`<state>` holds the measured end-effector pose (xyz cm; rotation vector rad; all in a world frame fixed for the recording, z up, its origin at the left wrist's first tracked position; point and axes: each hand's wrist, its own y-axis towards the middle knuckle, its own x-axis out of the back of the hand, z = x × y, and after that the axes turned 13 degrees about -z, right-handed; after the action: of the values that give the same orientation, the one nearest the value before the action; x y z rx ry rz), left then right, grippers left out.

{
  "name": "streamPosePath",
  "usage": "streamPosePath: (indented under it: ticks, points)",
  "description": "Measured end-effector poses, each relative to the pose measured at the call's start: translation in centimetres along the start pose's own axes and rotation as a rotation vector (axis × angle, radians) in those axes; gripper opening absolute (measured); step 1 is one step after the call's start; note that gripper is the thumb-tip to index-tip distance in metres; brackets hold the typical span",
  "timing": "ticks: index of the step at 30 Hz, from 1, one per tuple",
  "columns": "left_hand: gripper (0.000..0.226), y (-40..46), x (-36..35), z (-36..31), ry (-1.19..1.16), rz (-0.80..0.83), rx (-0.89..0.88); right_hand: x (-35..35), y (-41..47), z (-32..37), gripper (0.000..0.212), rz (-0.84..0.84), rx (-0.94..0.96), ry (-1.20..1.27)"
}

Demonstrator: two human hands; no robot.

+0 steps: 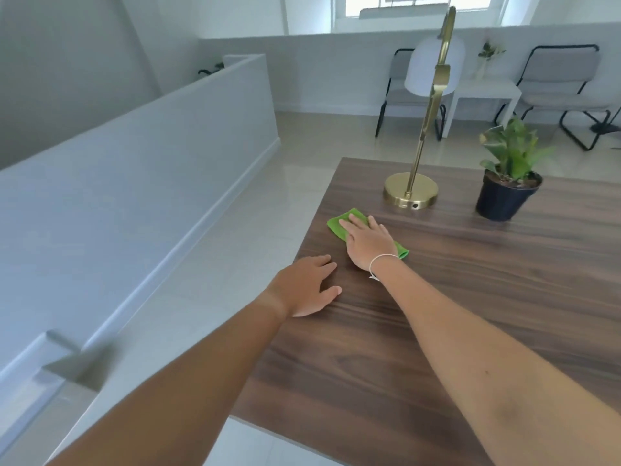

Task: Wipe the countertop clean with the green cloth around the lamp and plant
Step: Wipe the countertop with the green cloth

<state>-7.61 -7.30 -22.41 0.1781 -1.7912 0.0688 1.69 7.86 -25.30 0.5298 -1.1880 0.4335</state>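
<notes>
A green cloth [337, 224] lies flat on the dark wooden countertop [470, 297] near its left edge. My right hand [368, 242] presses flat on the cloth, fingers spread, covering its middle. My left hand [307, 285] rests palm down on the bare wood at the left edge, a little nearer to me than the cloth. A brass lamp [411, 191] with a white shade stands just beyond the cloth. To the lamp's right sits a green plant in a black pot [507, 196].
The countertop's left edge drops to a pale tiled floor [235, 247]. A low white wall [134, 156] runs along the left. Beyond the counter stand two chairs [564, 85] and a small white table [484, 92].
</notes>
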Motion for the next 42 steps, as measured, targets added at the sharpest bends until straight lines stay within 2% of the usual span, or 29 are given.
streamPosePath:
  ticks: [3, 8, 10, 13, 16, 19, 21, 23, 26, 29, 31, 35, 40, 42]
  points:
    - [0.06, -0.3, 0.0, 0.2, -0.006, 0.0, -0.007, 0.0, 0.5, -1.1, 0.048, -0.004, 0.018, 0.017]
    - [0.061, -1.0, 0.1, 0.3, -0.023, -0.012, -0.009, 0.8, 2.9, -1.9, 0.048, 0.003, -0.077, -0.025]
    - [0.06, -1.7, 0.0, 0.5, -0.035, -0.024, -0.011, 0.2, 3.4, -0.1, 0.049, 0.014, -0.009, -0.015]
    - [0.059, -3.0, -0.2, 0.6, -0.061, -0.039, -0.002, -0.9, 1.8, 2.2, 0.048, 0.054, 0.206, 0.056]
    - [0.059, -3.9, -0.3, 0.6, -0.071, -0.044, 0.01, -0.8, -0.7, 0.8, 0.046, 0.066, 0.391, 0.09]
    - [0.059, -4.3, -0.3, 0.7, -0.084, -0.053, 0.007, 0.2, 0.3, -0.6, 0.045, 0.091, 0.35, 0.073]
    - [0.058, -4.4, -0.3, 0.8, -0.089, -0.043, 0.004, 0.1, 2.2, 0.8, 0.047, 0.077, 0.223, 0.034]
    - [0.058, -4.4, -0.2, 0.8, -0.079, -0.038, 0.001, -0.3, 2.9, 3.2, 0.048, 0.061, 0.175, 0.018]
    - [0.058, -4.5, -0.2, 0.8, -0.081, -0.037, -0.004, -1.5, 0.4, 4.8, 0.047, 0.087, 0.323, 0.078]
    - [0.058, -4.7, -0.3, 0.6, -0.079, -0.045, -0.014, -1.3, -1.9, 3.4, 0.044, 0.111, 0.478, 0.141]
    - [0.058, -4.9, -0.4, 0.6, -0.06, -0.029, -0.005, -0.5, -0.8, 2.4, 0.044, 0.139, 0.436, 0.136]
    - [0.058, -5.0, -0.2, 0.7, -0.049, -0.03, -0.008, 0.1, 1.6, 2.8, 0.047, 0.088, 0.19, 0.052]
    - [0.057, -4.7, 0.1, 0.9, 0.005, -0.038, -0.026, -0.4, -0.1, 2.6, 0.047, 0.09, 0.283, 0.08]
    - [0.057, -4.2, 0.3, 0.7, 0.019, -0.03, -0.02, 0.2, -0.4, 0.8, 0.047, 0.071, 0.226, 0.081]
